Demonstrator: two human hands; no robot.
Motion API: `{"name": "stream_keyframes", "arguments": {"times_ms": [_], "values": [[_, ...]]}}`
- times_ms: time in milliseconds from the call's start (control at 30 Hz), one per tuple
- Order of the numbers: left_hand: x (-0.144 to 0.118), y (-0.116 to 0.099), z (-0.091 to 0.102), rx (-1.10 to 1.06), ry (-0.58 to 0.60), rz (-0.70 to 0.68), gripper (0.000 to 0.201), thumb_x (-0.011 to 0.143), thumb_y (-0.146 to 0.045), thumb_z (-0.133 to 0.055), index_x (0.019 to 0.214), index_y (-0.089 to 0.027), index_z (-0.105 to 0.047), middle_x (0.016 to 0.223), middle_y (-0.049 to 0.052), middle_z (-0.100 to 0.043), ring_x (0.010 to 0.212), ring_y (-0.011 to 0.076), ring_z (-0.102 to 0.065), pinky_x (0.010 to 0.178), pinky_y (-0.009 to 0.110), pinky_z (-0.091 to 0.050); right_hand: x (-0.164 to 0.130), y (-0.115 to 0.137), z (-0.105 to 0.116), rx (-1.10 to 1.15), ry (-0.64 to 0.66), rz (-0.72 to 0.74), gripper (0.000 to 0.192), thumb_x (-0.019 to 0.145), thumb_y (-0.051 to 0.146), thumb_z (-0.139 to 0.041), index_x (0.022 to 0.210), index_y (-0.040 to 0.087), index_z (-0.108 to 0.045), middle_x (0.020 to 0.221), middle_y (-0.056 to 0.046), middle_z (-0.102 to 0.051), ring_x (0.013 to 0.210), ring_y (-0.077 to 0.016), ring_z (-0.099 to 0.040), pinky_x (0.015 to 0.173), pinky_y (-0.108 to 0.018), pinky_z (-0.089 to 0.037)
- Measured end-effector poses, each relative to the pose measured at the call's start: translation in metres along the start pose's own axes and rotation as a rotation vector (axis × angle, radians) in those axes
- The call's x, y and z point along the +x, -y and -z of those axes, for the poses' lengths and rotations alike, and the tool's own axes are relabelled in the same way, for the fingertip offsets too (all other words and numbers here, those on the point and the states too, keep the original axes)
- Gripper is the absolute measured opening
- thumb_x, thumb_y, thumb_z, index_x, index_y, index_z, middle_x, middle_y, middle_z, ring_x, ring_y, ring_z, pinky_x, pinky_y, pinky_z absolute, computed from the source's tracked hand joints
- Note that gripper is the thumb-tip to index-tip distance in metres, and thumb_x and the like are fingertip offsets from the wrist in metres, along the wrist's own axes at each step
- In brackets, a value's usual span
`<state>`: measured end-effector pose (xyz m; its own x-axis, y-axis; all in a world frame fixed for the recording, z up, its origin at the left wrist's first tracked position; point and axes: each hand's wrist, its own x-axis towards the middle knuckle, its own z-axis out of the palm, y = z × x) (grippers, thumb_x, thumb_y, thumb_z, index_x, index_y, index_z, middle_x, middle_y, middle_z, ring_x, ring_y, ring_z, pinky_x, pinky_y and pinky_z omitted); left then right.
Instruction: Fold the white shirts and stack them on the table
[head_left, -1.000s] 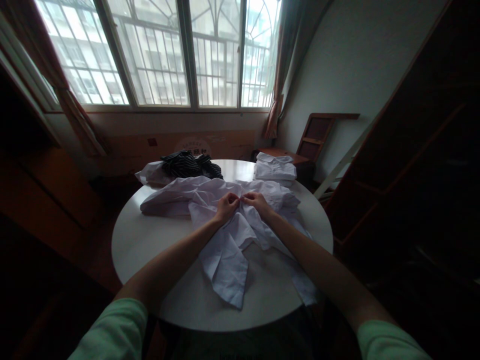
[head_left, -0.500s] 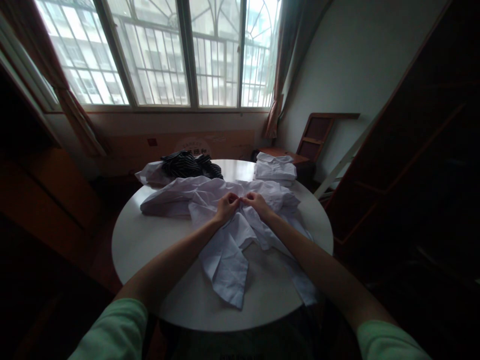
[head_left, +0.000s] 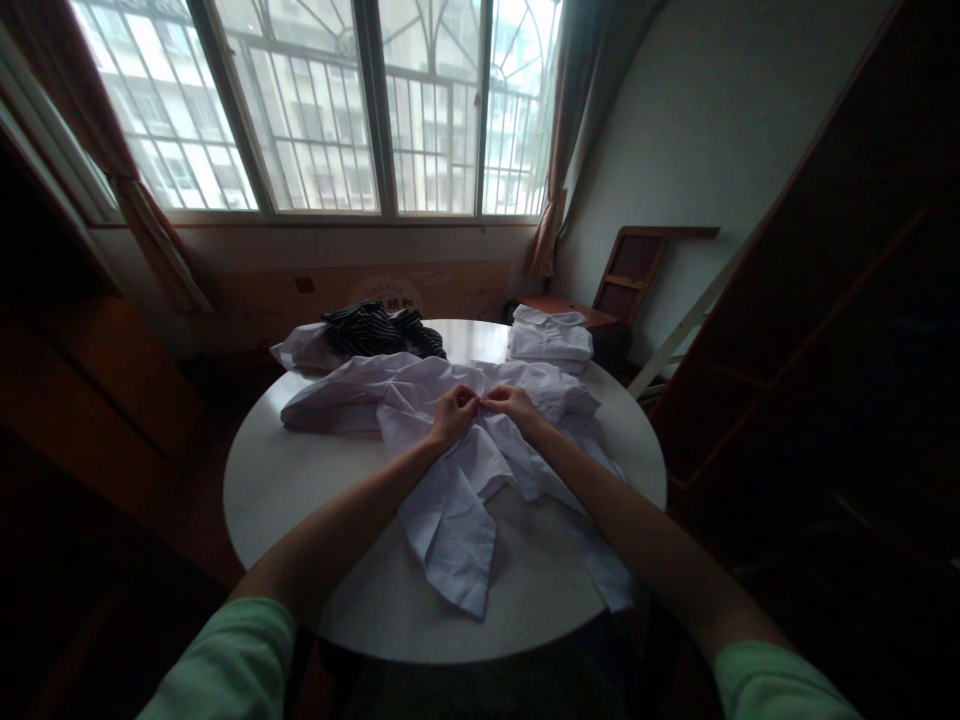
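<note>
nothing has shifted in the last second: the left hand (head_left: 453,413) and right hand (head_left: 511,404) stay pinched together on the white shirt (head_left: 457,470), which lies spread on the table (head_left: 300,480) under them, so the fiddly work continues.

white shirt (head_left: 450,500), crumpled, spread open across round table (head_left: 300,500)

Barred windows (head_left: 360,110) bright, curtains (head_left: 559,140) at sides; white wall (head_left: 720,130); wooden chair (head_left: 637,270); dim room.

The cardboard box (head_left: 390,290) bears printed characters, too small to read.
</note>
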<state>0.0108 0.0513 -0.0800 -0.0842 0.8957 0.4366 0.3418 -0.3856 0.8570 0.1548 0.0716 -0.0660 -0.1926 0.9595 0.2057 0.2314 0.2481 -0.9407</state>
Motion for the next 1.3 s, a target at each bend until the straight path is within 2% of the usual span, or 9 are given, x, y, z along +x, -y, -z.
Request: {"name": "stream_keyframes", "arguments": {"times_ms": [333,567,900,1133,1300], "values": [[-0.0008,-0.0019,0.0008,0.025,0.002,0.003,0.004,0.067,-0.019,-0.055,0.069,-0.016,-0.058,0.064,-0.001,-0.059,0.062,0.0124,-0.055,0.059,0.024,-0.043,-0.0002,0.0019,0.0005,-0.001,-0.005,-0.017,0.026,0.047,0.034,-0.073,0.061,0.014,-0.061,0.059,0.001,-0.060,0.060,-0.0138,-0.056,0.060,-0.026,-0.042],[-0.0015,-0.0042,0.0012,0.011,0.010,0.020,0.004,0.067,-0.018,-0.054,0.068,-0.016,-0.057,0.062,-0.001,-0.058,0.060,0.0120,-0.056,0.057,0.023,-0.043,-0.0011,0.0017,-0.0003,0.037,0.063,-0.045,0.028,0.047,0.034,-0.075,0.060,0.013,-0.063,0.059,0.000,-0.062,0.061,-0.0154,-0.058,0.061,-0.026,-0.043],[-0.0015,-0.0049,0.0013,0.010,0.010,0.028,0.003,0.067,-0.018,-0.055,0.068,-0.016,-0.057,0.062,-0.002,-0.059,0.059,0.0118,-0.055,0.056,0.023,-0.043,-0.0060,0.0060,-0.0005,-0.025,0.144,0.020,0.030,0.055,0.043,-0.067,0.057,0.013,-0.062,0.053,0.001,-0.058,0.054,-0.0119,-0.052,0.054,-0.022,-0.038],[-0.0010,-0.0031,0.0005,0.012,0.009,0.014,0.005,0.068,-0.018,-0.053,0.069,-0.016,-0.057,0.063,-0.001,-0.059,0.061,0.0123,-0.055,0.058,0.024,-0.043,-0.0063,0.0072,-0.0018,0.003,0.173,-0.030,0.031,0.049,0.043,-0.069,0.053,0.013,-0.059,0.047,0.005,-0.051,0.048,-0.0085,-0.045,0.049,-0.021,-0.033],[-0.0011,-0.0015,0.0000,0.000,0.008,0.017,0.006,0.068,-0.018,-0.053,0.071,-0.015,-0.058,0.064,0.000,-0.059,0.061,0.0121,-0.056,0.058,0.023,-0.044,-0.0070,0.0081,-0.0014,0.046,0.209,-0.069,0.028,0.048,0.038,-0.070,0.058,0.012,-0.064,0.052,0.004,-0.056,0.054,-0.0108,-0.050,0.054,-0.022,-0.035]]}}
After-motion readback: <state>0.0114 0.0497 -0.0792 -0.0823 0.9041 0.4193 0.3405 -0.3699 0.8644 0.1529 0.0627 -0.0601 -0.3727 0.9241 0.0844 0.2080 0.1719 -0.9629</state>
